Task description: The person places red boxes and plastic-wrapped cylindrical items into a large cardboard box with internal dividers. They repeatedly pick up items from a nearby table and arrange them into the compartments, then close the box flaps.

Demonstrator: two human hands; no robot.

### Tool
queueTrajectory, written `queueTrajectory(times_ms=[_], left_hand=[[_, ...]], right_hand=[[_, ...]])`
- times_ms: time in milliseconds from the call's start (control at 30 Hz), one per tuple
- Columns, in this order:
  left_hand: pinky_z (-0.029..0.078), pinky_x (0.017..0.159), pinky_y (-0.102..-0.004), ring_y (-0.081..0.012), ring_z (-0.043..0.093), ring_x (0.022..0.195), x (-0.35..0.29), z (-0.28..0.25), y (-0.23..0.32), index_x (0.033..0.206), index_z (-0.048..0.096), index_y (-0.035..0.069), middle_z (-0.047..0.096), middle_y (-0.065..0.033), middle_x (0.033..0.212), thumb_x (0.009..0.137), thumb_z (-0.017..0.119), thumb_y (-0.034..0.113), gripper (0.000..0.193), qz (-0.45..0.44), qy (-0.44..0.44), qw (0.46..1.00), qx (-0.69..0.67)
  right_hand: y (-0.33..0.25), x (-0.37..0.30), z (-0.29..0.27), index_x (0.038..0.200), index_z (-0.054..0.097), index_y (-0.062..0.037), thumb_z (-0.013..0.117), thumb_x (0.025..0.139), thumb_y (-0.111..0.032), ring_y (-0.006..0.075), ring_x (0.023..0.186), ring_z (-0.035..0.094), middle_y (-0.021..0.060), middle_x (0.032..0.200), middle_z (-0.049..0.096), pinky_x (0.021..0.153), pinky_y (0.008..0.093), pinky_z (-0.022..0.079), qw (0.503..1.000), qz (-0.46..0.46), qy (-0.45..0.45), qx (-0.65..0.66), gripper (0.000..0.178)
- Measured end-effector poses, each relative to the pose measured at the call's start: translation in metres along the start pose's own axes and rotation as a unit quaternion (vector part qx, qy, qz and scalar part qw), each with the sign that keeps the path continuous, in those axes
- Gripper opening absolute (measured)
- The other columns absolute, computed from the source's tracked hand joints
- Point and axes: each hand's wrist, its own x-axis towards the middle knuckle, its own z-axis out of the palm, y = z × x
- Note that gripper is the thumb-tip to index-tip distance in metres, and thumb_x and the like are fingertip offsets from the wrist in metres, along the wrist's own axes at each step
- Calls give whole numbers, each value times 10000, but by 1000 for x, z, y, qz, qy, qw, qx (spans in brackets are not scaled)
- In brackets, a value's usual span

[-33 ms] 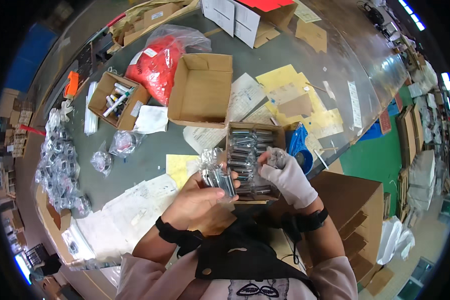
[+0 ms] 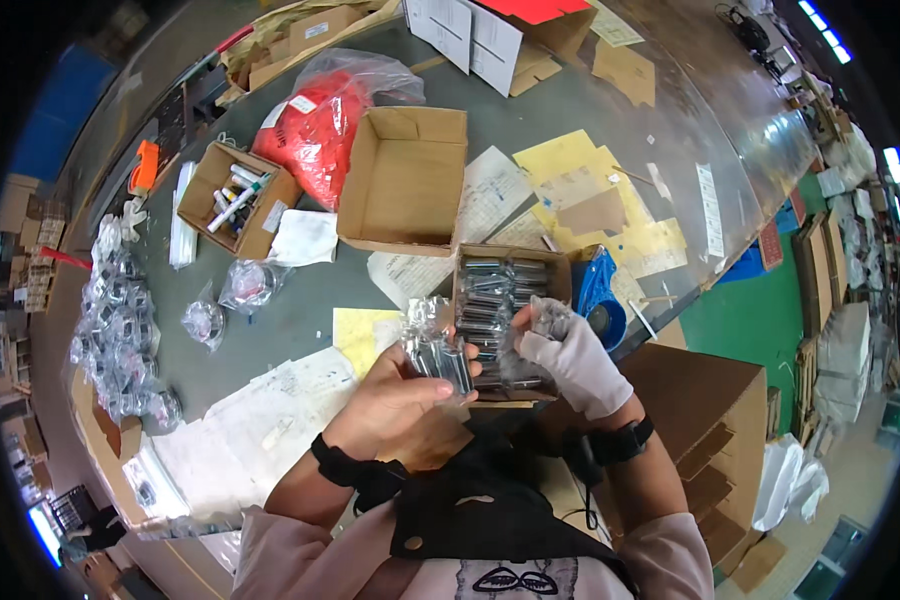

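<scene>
My left hand (image 2: 395, 395) is closed around a few shiny metal cylinders (image 2: 437, 362) in clear plastic sleeves, held just left of a small cardboard box (image 2: 562, 268). Inside that box lie rows of similar plastic-wrapped dark, shiny cylinders (image 2: 485, 300). Over the box's right side is my right hand (image 2: 575, 365), in a white glove that leaves the fingertips bare. Its fingers pinch crumpled clear plastic (image 2: 550, 318); whether anything is inside the plastic cannot be made out.
An open cardboard box (image 2: 405, 180) stands behind, beside a red-filled plastic bag (image 2: 320, 130) and a box of markers (image 2: 235, 205). Several bagged round parts (image 2: 120, 330) are heaped at left. A blue tape dispenser (image 2: 600, 300) sits right; a large carton (image 2: 690, 400) is near my right arm.
My right hand has shifted very slightly left over the box with the plastic. My left hand stays in nearly the same place.
</scene>
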Motion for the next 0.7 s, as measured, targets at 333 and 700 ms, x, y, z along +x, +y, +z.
queueTrajectory(times_ms=[333,700], left_hand=[[557,814,-356,-199,632,983,-5,13,-3,1200,491,72,632,-129,1050,772,737,-59,511,57,68,973,211],[562,819,-368,-224,629,993,-3,10,-4,1204,494,61,623,-126,1051,769,713,-79,507,80,81,985,129]], right_hand=[[24,-11,3,998,632,-46,749,736,38,56,797,575,-9,863,625,719,209,478,992,-35,-104,54,299],[29,-4,0,927,632,-50,740,731,41,64,779,584,-13,848,641,690,217,488,998,-45,-30,11,241]])
